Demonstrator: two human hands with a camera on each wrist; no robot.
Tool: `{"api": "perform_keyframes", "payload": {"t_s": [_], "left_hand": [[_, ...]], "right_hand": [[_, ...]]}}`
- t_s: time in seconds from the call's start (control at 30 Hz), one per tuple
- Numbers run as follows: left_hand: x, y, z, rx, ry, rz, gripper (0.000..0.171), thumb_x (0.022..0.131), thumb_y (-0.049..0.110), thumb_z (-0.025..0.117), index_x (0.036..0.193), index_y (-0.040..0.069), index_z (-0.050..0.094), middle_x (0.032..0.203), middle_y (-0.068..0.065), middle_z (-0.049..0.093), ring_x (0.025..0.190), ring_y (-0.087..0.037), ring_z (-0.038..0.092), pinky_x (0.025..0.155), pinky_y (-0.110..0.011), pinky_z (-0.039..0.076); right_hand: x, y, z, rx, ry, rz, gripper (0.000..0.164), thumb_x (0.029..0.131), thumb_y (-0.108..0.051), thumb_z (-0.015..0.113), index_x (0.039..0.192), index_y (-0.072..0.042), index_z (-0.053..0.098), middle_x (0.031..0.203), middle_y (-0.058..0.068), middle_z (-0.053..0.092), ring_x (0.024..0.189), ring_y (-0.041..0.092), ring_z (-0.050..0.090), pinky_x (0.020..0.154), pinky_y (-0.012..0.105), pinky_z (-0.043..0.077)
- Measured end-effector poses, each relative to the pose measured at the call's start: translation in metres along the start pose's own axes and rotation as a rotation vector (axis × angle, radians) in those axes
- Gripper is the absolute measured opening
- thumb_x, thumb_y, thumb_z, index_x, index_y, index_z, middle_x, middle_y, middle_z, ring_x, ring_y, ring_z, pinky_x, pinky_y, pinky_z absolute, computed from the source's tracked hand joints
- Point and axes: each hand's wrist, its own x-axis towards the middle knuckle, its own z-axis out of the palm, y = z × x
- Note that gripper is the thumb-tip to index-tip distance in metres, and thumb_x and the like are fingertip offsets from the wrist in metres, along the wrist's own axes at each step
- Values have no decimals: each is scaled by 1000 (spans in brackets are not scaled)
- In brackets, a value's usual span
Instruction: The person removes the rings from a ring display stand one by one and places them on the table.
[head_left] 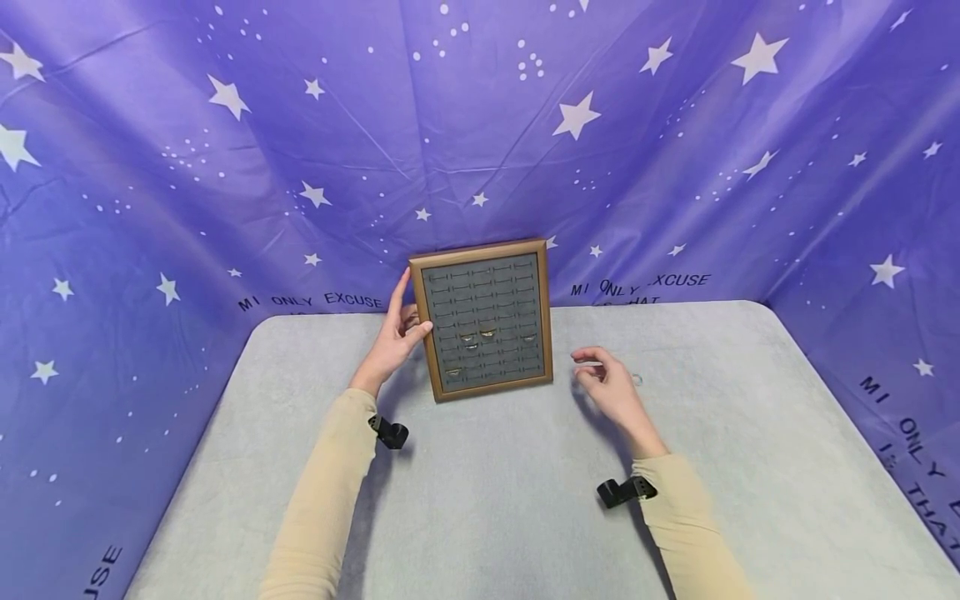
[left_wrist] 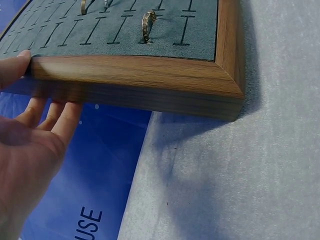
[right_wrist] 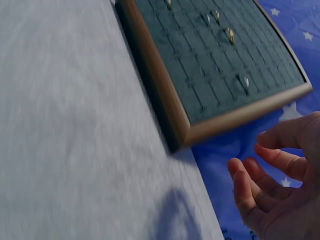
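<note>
A ring display board (head_left: 487, 325) with a brown wooden frame and dark grey-green slotted padding stands tilted at the back of the table. My left hand (head_left: 393, 337) holds its left edge, thumb on the front and fingers behind. Several rings sit in the slots, among them a gold ring (right_wrist: 231, 36) and a silver ring (right_wrist: 245, 84). Near the lower left corner, a patterned gold ring (left_wrist: 146, 26) stands in its slot. My right hand (head_left: 611, 392) hovers right of the board, apart from it, with loosely bent fingers and nothing visible between them.
A small pale ring-like thing (head_left: 637, 379) lies on the table just beyond my right hand. The light grey table (head_left: 487, 500) meets a purple-blue star-printed curtain (head_left: 480, 125) at the back and sides.
</note>
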Motion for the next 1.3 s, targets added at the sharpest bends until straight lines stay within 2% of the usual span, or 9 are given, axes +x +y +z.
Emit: {"api": "perform_keyframes", "payload": {"t_s": [0.17,0.3,0.43,0.53,0.67,0.8,0.93,1.1,1.3], "left_hand": [[0,-1,-1,-14,-2,-2,89,94,-7,55,157,26,3,131,-29,50,113,-24,53,96,-31,43],[0,0,0,-18,-4,-7,89,94,-8,54,157,26,2,137,-27,45,120,-31,50,99,-36,42],[-1,1,1,4,7,-6,88,94,-6,55,157,25,3,154,-18,23,128,-35,41,104,-45,35],[0,1,1,11,11,1,87,94,-5,55,157,25,3,159,-12,8,132,-36,36,105,-48,33],[-1,-1,1,-3,3,-4,87,94,-6,55,157,26,3,158,-14,9,130,-39,38,101,-42,41],[-1,-2,1,-18,-2,-6,88,94,-7,54,157,26,2,157,-16,11,128,-41,41,95,-35,46],[-1,0,2,1,4,-5,88,94,-7,55,157,25,2,158,-13,7,130,-39,38,98,-39,44],[-2,3,3,27,8,-13,87,94,-5,55,157,24,2,160,-9,3,132,-38,34,100,-46,41],[-2,3,2,24,-1,-12,87,95,-5,55,157,25,2,160,-8,4,132,-37,37,99,-43,43]], "right_hand": [[3,-10,15,29,-7,-33,27,90,4,58,116,9,58,118,27,58,100,36,61,74,23,51],[6,-13,24,40,-4,-56,25,89,6,57,115,9,59,115,26,60,97,33,62,75,21,50],[8,-22,30,73,-13,-53,25,90,7,57,115,11,59,114,27,61,99,36,62,76,19,49],[6,-37,33,111,-28,-48,25,90,8,57,115,13,58,113,30,60,100,41,60,76,19,49],[3,-56,35,116,-38,-76,25,89,11,55,113,16,56,112,34,58,99,43,59,76,20,49],[10,-51,41,83,-29,-116,24,89,9,56,113,13,58,110,30,60,96,37,60,77,22,48],[20,-42,51,25,-12,-182,22,89,7,59,111,7,62,107,22,63,93,29,60,74,25,47],[26,-45,64,-38,6,-275,18,87,4,62,104,2,66,102,14,63,93,26,57,75,32,48],[32,-54,81,-100,51,-338,15,85,0,64,99,-5,69,101,9,62,94,25,49,78,38,43]]}}
